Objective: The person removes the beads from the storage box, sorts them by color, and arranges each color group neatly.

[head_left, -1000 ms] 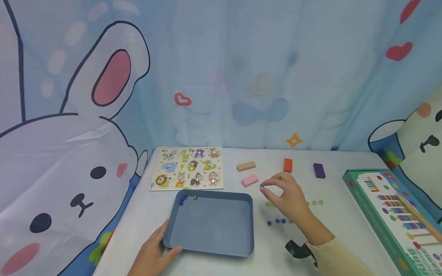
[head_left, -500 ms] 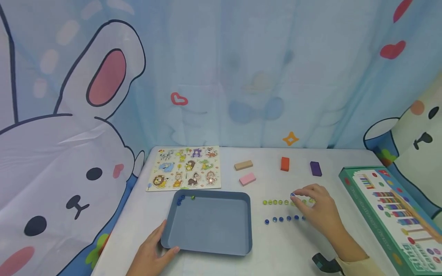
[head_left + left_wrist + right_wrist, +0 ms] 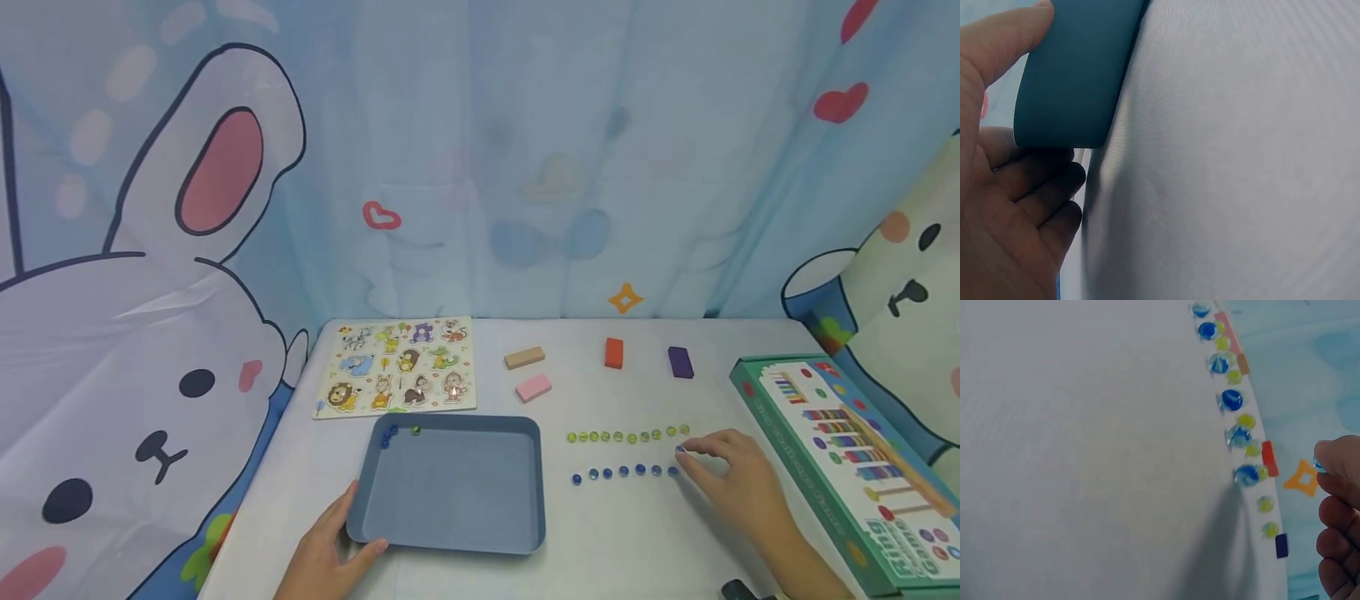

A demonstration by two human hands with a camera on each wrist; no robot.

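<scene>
In the head view my right hand [image 3: 738, 482] pinches a blue glass marble [image 3: 680, 450] between thumb and fingertips, just above the right end of a row of blue marbles [image 3: 624, 472]. Behind that row runs a line of yellow-green marbles [image 3: 618, 437]. The right wrist view shows the held marble [image 3: 1319, 465] mostly covered by the fingertips. At the front left corner of a blue-grey tray [image 3: 450, 546], my left hand [image 3: 326, 550] grips the wall, thumb on the front side and fingers along the left side. Several blue marbles and one green marble lie in the tray's back left corner.
An animal puzzle board [image 3: 397, 367] lies behind the tray. Wooden blocks stand farther back: tan [image 3: 524, 358], pink [image 3: 533, 387], orange-red [image 3: 614, 352] and purple [image 3: 681, 362]. A green game box [image 3: 847, 467] is at the right edge, and a printed curtain [image 3: 555, 167] hangs behind the table.
My right hand has moved right, carrying the blue marble from near the pink block to the right end of the blue row. My left hand stays on the tray; the view shifts slightly.
</scene>
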